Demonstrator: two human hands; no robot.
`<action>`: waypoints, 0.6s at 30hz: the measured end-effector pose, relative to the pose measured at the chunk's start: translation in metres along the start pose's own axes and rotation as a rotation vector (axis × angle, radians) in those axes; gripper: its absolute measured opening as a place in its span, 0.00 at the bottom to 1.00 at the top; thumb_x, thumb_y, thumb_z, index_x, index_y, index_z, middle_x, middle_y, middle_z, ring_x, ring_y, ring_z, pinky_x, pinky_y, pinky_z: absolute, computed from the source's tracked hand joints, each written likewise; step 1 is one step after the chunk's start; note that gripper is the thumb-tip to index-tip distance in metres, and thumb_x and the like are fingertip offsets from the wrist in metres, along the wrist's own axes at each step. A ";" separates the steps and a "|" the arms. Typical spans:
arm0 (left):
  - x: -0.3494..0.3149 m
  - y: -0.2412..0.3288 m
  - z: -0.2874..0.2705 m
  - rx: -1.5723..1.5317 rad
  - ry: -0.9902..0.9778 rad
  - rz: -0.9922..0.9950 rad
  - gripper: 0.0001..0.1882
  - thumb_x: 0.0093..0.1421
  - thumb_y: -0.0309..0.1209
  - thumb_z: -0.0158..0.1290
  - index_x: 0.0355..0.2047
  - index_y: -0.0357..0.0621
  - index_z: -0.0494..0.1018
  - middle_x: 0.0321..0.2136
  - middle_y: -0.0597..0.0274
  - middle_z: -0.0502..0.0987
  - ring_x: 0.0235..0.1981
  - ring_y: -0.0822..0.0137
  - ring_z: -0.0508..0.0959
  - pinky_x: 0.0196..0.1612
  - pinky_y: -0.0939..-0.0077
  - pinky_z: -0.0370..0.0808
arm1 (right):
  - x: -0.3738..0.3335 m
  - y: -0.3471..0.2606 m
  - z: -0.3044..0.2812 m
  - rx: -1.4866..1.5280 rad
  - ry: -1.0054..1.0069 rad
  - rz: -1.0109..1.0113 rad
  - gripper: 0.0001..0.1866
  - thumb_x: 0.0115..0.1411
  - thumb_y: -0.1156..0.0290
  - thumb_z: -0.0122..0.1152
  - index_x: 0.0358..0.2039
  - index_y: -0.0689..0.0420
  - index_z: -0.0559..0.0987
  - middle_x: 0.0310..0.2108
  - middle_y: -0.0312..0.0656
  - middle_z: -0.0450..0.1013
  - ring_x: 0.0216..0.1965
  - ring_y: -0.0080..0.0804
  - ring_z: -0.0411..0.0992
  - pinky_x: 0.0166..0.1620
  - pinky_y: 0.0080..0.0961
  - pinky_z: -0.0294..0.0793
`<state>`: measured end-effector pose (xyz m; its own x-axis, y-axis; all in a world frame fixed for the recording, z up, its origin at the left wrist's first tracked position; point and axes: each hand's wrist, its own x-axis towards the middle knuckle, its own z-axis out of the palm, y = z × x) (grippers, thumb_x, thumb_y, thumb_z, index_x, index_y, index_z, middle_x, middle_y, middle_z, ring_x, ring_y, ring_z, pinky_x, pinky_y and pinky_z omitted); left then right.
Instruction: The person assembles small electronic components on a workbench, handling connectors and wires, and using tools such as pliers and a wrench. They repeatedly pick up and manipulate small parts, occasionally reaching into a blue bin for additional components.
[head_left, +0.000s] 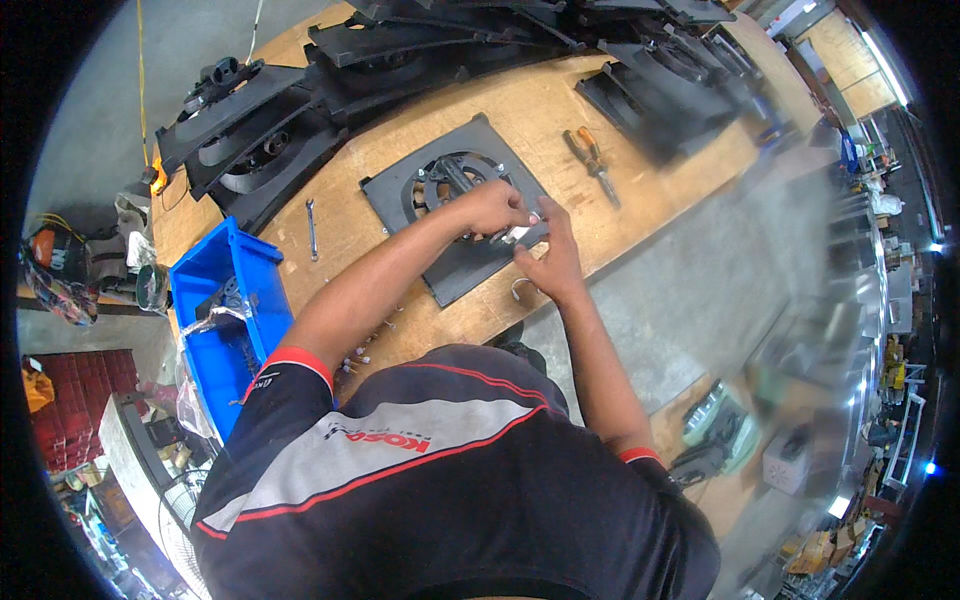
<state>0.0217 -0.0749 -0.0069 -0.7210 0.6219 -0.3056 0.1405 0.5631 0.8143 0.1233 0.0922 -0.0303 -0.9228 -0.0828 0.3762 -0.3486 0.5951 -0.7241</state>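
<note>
black panel (462,272); on table (338,188); left hand (494,208) above; right hand (556,258) at edge

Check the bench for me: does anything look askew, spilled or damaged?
Mildly untidy: small loose pieces lie scattered on the bench by the person's torso rather than gathered together, and the black panels across the far side overlap at uneven angles. No spill or damage is evident, though small details can't be judged.

The panel (460,270) is black, the bin (262,285) blue, the bench (342,205) tan.
</note>
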 end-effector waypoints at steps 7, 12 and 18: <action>0.012 0.010 0.012 0.033 0.201 0.055 0.24 0.49 0.40 0.68 0.41 0.38 0.75 0.30 0.56 0.78 0.32 0.68 0.77 0.33 0.71 0.73 | -0.009 0.022 0.022 0.056 0.010 0.148 0.41 0.51 0.68 0.70 0.64 0.60 0.62 0.55 0.52 0.68 0.50 0.44 0.72 0.49 0.32 0.74; 0.012 -0.005 0.020 -0.002 0.335 0.123 0.18 0.55 0.39 0.63 0.39 0.39 0.76 0.34 0.55 0.80 0.36 0.63 0.80 0.40 0.68 0.75 | -0.022 0.063 0.049 0.302 0.027 0.324 0.34 0.57 0.66 0.66 0.62 0.58 0.63 0.50 0.53 0.71 0.51 0.48 0.72 0.52 0.38 0.71; -0.013 -0.017 0.017 0.001 0.344 0.199 0.13 0.58 0.36 0.60 0.38 0.40 0.78 0.33 0.56 0.81 0.36 0.64 0.81 0.42 0.68 0.76 | -0.029 0.041 0.061 0.869 -0.086 0.857 0.24 0.68 0.60 0.53 0.62 0.52 0.65 0.43 0.44 0.74 0.34 0.33 0.77 0.26 0.24 0.73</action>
<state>0.0405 -0.0834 -0.0253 -0.8647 0.5005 0.0417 0.3010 0.4501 0.8407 0.1257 0.0705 -0.1063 -0.9039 0.0017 -0.4277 0.4141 -0.2465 -0.8762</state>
